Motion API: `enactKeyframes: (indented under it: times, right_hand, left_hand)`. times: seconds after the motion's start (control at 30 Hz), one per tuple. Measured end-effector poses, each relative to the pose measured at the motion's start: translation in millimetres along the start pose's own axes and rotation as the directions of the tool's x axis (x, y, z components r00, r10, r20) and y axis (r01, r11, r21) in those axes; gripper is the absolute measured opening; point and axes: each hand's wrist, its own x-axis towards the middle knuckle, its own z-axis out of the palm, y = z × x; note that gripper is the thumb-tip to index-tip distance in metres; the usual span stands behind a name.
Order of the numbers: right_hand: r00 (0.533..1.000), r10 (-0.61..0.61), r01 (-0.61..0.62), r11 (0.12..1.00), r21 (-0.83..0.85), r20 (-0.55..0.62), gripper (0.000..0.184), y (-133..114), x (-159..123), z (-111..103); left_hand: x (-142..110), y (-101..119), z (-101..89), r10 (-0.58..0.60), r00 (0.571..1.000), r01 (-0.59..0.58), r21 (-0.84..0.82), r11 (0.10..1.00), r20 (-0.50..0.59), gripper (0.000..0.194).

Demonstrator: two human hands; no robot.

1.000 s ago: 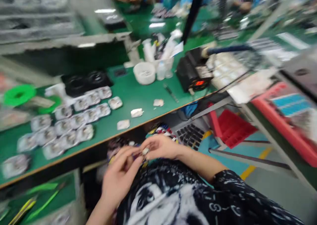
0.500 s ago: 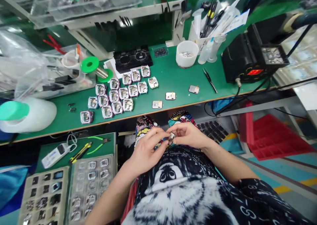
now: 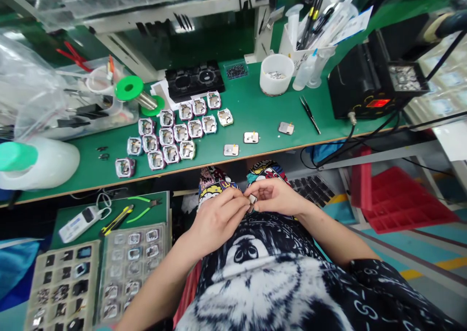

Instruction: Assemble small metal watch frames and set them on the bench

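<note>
Left hand and right hand together over the lap, fingertips of both pinched on one small silvery part, just off the near edge of the green bench. Three flat rectangular plates lie on the bench beyond the hands, rows of small casings to their left, tweezers to their right.

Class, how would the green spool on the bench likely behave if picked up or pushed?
The green spool would probably feel heavy for its size, since metallic-looking wire is wound on it. It appears to stand on one round end, so a high push might tip it. Laid sideways, its circular rims could let it roll.
</note>
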Motion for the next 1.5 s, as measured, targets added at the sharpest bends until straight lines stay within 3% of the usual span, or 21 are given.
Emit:
enactKeyframes:
  times: [0.17, 0.37, 0.97, 1.3, 1.5]
  right_hand:
    - [1.000, 0.008, -0.007, 1.000, 0.015, -0.008, 0.038, -4, -3, 4]
    - [1.000, 0.005, -0.005, 1.000, 0.019, 0.002, 0.036, -4, -4, 6]
    - [0.999, -0.017, 0.017, 1.000, 0.009, -0.032, 0.037, 5, -2, 4]
    - [0.998, -0.035, 0.034, 0.999, -0.014, -0.055, 0.038, 8, -2, 6]
    - [0.990, -0.087, 0.065, 0.980, -0.186, -0.114, 0.038, 8, -4, 6]
  left_hand:
    - [-2, 1, 8.3, 0.016, 0.998, -0.015, 0.021, 1.000, -0.055, 0.015]
    - [-4, 4, 16.8, -0.036, 0.994, 0.029, -0.067, 0.997, -0.105, 0.013]
    - [-3, 6, 27.0, -0.155, 0.983, 0.132, -0.209, 0.969, -0.098, 0.014]
    - [-3, 11, 30.0, -0.288, 0.949, 0.228, -0.353, 0.907, -0.127, 0.018]
    - [-3, 13, 34.9, -0.343, 0.925, 0.266, -0.366, 0.892, -0.163, 0.020]
